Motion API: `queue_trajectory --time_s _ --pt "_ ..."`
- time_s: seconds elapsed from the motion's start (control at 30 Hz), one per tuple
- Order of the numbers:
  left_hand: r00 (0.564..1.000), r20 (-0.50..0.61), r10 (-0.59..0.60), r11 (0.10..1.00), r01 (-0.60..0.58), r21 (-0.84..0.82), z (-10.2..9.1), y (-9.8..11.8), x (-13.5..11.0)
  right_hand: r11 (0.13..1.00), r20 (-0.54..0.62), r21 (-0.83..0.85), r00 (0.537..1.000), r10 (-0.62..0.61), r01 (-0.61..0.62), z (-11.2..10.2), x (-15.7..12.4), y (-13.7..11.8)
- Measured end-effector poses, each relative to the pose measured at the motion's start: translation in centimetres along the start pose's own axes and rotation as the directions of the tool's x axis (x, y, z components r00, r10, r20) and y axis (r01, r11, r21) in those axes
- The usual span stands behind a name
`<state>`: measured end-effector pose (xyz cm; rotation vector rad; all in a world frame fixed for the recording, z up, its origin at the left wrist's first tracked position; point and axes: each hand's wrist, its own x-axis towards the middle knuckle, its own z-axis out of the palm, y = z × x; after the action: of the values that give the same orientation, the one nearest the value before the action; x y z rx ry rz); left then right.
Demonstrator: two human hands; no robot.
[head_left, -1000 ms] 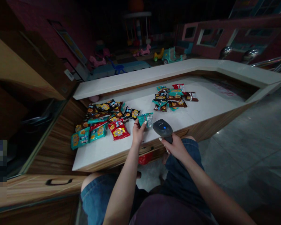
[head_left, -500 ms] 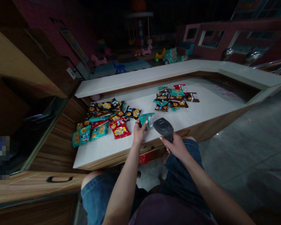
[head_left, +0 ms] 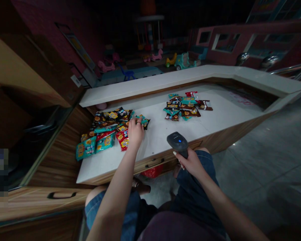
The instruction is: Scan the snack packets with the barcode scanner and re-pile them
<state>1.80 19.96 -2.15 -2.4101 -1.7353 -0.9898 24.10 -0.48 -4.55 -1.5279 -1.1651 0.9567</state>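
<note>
My right hand (head_left: 190, 161) is wrapped round the handle of a black barcode scanner (head_left: 177, 142), held over the counter's near edge with a blue light lit on its top. At the right side of the left-hand heap, my left hand (head_left: 136, 131) has its fingers closed on a teal snack packet (head_left: 143, 118), partly hidden by the hand. This packet lies over a black snack packet (head_left: 148, 124), of which only an edge shows. A red snack packet (head_left: 122, 140) is next to my left wrist, partly covered. Teal packets (head_left: 86, 148) and several brown and black ones make up the heap.
A second heap of snack packets (head_left: 188, 106) lies farther right on the white counter (head_left: 150, 140). A raised ledge (head_left: 145, 82) runs along the back. Below the counter are a drawer handle (head_left: 154, 163) and a red bag (head_left: 153, 172). A wooden cabinet (head_left: 62, 140) borders the left.
My left hand has carried the teal packet left, from in front of the scanner onto the black packet beside the left heap. The scanner has shifted slightly right and down; its blue light now shows.
</note>
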Motion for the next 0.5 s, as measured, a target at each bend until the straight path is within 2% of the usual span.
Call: queue_trajectory --time_s 0.1,0.23,0.3,0.37,0.5 --pt "0.997 0.066 -0.032 0.994 0.024 0.108 0.8 -0.6 0.7 1.0 -0.01 0.006 1.0 0.004 -0.004 -0.2 0.1 0.4" --pt "0.998 -0.002 -0.056 0.993 0.056 0.101 1.7 0.6 1.8 0.999 -0.013 0.032 0.999 0.036 -0.036 -0.7 0.3 0.6" --pt "1.0 -0.02 -0.019 0.999 0.019 0.043 2.3 2.2 2.6 0.997 -0.026 0.051 0.998 0.058 -0.057 -1.0 0.5 0.8" --pt "0.997 0.02 0.077 0.996 -0.076 -0.036 3.3 4.2 3.6 0.996 -0.04 0.056 0.996 0.074 -0.072 -1.2 0.6 0.8" --pt "0.967 0.099 0.237 0.96 -0.218 -0.174 6.7 8.4 6.5 0.997 -0.056 0.032 0.996 0.068 -0.066 -1.8 0.8 0.7"
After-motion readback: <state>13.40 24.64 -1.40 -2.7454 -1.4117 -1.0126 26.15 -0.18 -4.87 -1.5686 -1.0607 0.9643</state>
